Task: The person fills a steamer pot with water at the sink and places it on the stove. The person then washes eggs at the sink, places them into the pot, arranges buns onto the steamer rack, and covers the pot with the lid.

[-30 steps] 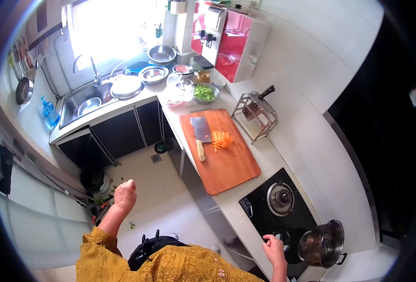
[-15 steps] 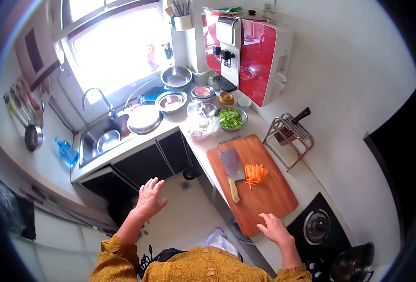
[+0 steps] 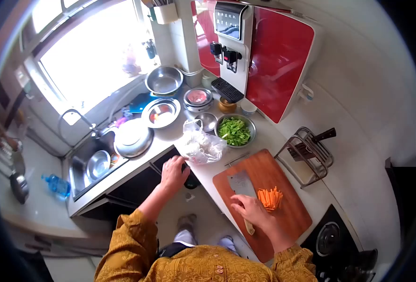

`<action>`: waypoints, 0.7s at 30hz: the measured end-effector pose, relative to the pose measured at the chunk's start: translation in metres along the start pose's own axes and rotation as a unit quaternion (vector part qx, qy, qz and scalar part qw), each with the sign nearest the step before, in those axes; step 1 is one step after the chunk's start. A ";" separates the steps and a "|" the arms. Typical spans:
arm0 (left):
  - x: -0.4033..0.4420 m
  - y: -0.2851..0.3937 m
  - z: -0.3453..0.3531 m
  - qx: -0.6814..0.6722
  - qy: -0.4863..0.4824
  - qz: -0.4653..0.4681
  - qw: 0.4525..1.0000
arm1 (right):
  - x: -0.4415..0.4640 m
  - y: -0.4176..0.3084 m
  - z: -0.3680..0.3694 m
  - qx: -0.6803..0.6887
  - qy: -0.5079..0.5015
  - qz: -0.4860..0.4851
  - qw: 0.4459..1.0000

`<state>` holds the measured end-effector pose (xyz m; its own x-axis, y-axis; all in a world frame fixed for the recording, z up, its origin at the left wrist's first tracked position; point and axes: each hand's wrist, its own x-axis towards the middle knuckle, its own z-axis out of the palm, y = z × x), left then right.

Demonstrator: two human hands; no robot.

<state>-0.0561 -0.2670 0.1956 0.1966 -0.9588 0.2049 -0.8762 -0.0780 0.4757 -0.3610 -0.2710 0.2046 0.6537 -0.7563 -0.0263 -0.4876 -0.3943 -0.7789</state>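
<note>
My right hand (image 3: 252, 210) is over the cleaver, its fingers partly bent and apart, with no grip visible. It covers the join between the cleaver's blade (image 3: 242, 183) and its light wooden handle; whether it touches them I cannot tell. The cleaver lies on a wooden cutting board (image 3: 290, 218), beside a pile of carrot strips (image 3: 270, 199). My left hand (image 3: 174, 173) is in the air near the counter's front edge, holding nothing, fingers loosely apart. Closest to it is a clear plastic bag (image 3: 203, 144) with pale contents.
A bowl of chopped greens (image 3: 235, 131) stands behind the board. Metal bowls (image 3: 164, 80) and a sink (image 3: 78, 174) are on the left. A red water dispenser (image 3: 278, 56) hangs on the wall. Right are a knife rack (image 3: 306, 157) and a stove (image 3: 329, 238).
My right hand has moved from the board's near right edge to over the cleaver. My left hand has moved right, toward the counter edge. The view has shifted closer to the counter.
</note>
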 end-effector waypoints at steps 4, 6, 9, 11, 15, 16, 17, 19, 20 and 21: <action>0.077 -0.016 0.038 -0.047 -0.009 0.160 0.986 | 0.066 -0.043 0.018 0.040 0.042 -0.042 0.997; 0.102 -0.029 0.052 0.020 -0.022 0.209 0.977 | 0.109 -0.054 0.030 0.013 0.034 -0.088 0.995; 0.117 -0.061 0.060 0.041 -0.106 0.211 0.971 | 0.175 -0.056 0.049 -0.048 0.054 -0.146 0.987; 0.116 -0.085 0.049 0.093 -0.134 0.207 0.965 | 0.212 -0.024 0.062 -0.083 0.055 -0.114 0.988; 0.098 -0.138 0.038 0.124 -0.202 0.175 0.956 | 0.231 0.034 0.081 -0.235 -0.010 0.162 0.958; 0.092 -0.144 0.038 0.125 -0.233 0.157 0.952 | 0.230 0.037 0.078 -0.235 -0.015 0.165 0.958; 0.088 -0.146 0.038 0.122 -0.236 0.155 0.951 | 0.228 0.040 0.074 -0.254 -0.068 0.182 0.947; 0.083 -0.143 0.036 0.102 -0.287 0.149 0.941 | 0.233 0.020 0.069 -0.275 -0.123 0.197 0.933; 0.079 -0.143 0.043 0.106 -0.253 0.190 0.943 | 0.236 -0.003 0.066 -0.116 -0.169 0.231 0.951; 0.077 -0.129 0.037 0.087 -0.233 0.194 0.949 | 0.239 -0.026 0.065 0.047 -0.214 0.260 0.940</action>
<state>0.0557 -0.3411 0.1188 -0.3355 -0.9382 -0.0851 -0.9105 0.2998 0.2848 -0.1544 -0.4078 0.1774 0.5243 -0.5462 -0.6533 -0.7656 0.0335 -0.6425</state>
